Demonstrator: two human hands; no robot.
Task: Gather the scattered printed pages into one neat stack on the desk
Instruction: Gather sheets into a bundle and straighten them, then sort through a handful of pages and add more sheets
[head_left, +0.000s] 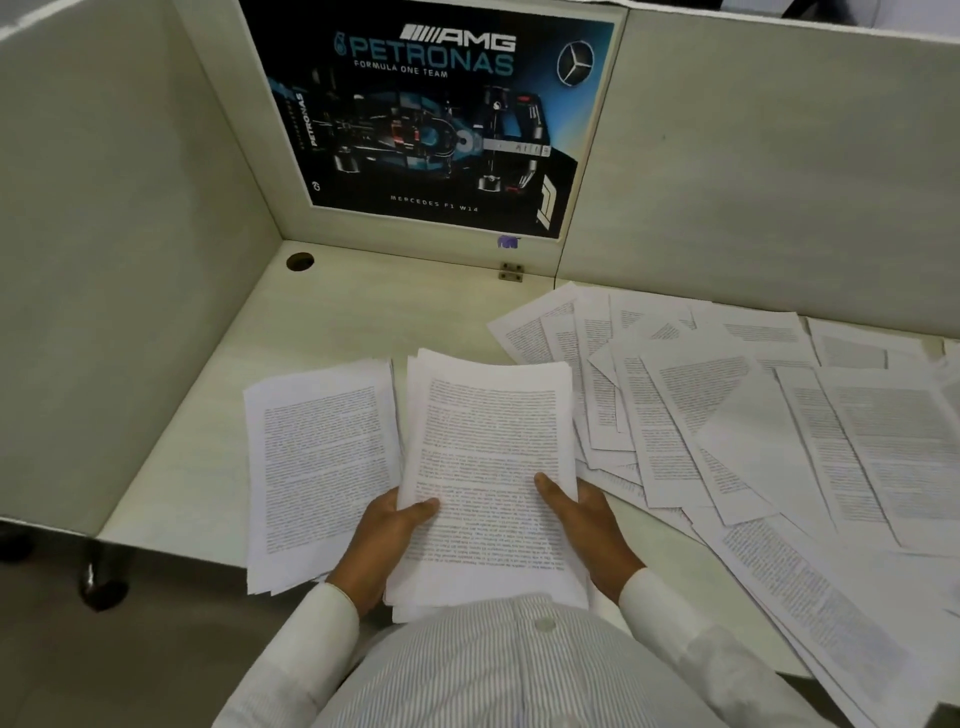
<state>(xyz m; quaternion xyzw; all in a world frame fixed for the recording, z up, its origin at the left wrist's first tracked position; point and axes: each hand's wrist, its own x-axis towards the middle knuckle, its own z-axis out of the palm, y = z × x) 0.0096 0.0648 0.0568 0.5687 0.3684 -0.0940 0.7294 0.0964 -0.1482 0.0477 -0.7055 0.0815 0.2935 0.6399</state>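
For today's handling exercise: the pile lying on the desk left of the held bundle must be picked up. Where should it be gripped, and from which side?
Grip the pile at its near short edge, coming from the person's side. That edge overhangs the desk front, so fingers could slip underneath. Both hands, left and right, hold the bundle, so one must probably let go first.

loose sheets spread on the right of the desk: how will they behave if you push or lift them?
The loose sheets are thin, overlapping single pages, so a push would probably slide and fan them rather than move them together. Lifted singly, each would likely droop. Some overhang the desk at its near edge, so a careless sweep might drop them.
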